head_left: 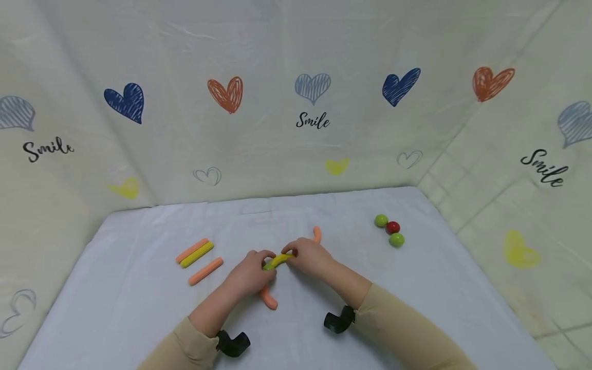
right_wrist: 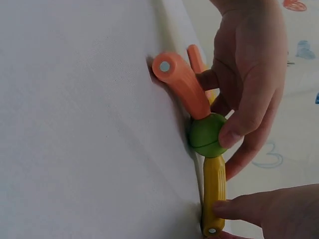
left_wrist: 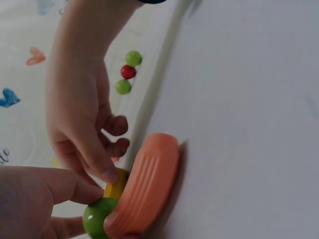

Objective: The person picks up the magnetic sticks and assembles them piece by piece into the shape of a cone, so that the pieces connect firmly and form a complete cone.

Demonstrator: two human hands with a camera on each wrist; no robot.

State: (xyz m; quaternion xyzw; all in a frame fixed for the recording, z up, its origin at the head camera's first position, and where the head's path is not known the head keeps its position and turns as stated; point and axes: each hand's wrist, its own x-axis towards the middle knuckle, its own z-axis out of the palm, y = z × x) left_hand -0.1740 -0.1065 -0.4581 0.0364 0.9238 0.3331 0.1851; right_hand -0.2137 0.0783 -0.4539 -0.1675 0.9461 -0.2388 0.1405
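A green ball (right_wrist: 207, 134) joins a curved orange stick (right_wrist: 182, 84) to a yellow stick (right_wrist: 214, 194) on the white table. My left hand (head_left: 261, 260) grips the green ball (head_left: 268, 266) between thumb and fingers. My right hand (head_left: 293, 253) pinches the far end of the yellow stick (head_left: 280, 260). The orange stick (head_left: 268, 299) lies on the cloth below my left hand. In the left wrist view the right hand's fingertips (left_wrist: 107, 174) press on the yellow stick (left_wrist: 115, 186) beside the orange stick (left_wrist: 147, 189).
Left of the hands lie an orange stick (head_left: 191, 250), a yellow stick (head_left: 197, 254) and another orange stick (head_left: 205, 271). A curved orange piece (head_left: 317, 234) lies behind the right hand. Two green balls (head_left: 381, 221) (head_left: 396, 240) and a red ball (head_left: 393, 227) sit at the right. Cloth walls enclose the table.
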